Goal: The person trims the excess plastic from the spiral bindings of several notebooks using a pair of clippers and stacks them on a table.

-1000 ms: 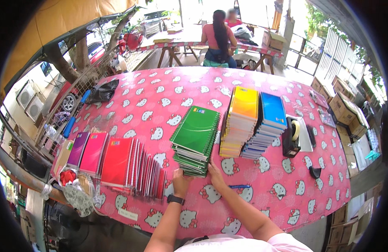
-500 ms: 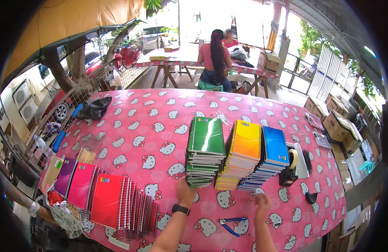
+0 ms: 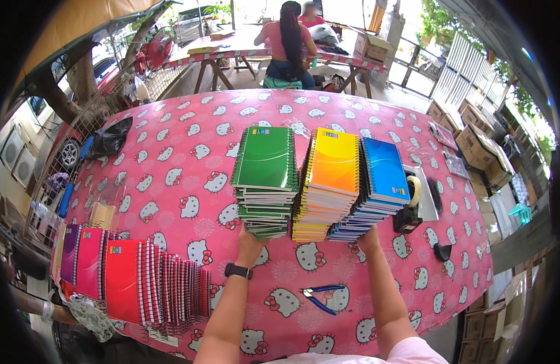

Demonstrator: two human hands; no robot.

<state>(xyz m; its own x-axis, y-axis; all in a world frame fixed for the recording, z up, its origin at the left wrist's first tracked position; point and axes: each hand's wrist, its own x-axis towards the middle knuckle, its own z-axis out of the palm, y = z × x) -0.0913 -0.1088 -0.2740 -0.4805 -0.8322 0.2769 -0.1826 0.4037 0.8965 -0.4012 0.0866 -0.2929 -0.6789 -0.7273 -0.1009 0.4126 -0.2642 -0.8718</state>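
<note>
Three stacks of spiral notebooks stand side by side: a green notebook stack (image 3: 265,161), a yellow notebook stack (image 3: 332,161) and a blue notebook stack (image 3: 385,171). At the lower left of the green stack, my left hand (image 3: 249,244) touches its base. My right hand (image 3: 369,238) is against the near lower edge of the blue stack. The notebooks hide most of the fingers of both hands. Blue-handled cutting pliers (image 3: 322,299) lie on the table between my forearms.
The pink patterned table (image 3: 216,209) also bears a row of red notebooks (image 3: 125,279), with magenta and purple ones beside it. A tape dispenser (image 3: 407,218) stands right of the blue stack. A black bag (image 3: 110,138) lies far left. Two people sit at another table behind.
My right hand has moved forward from above the table to the blue stack's base. My left hand stays at the green stack. The whole view has shifted.
</note>
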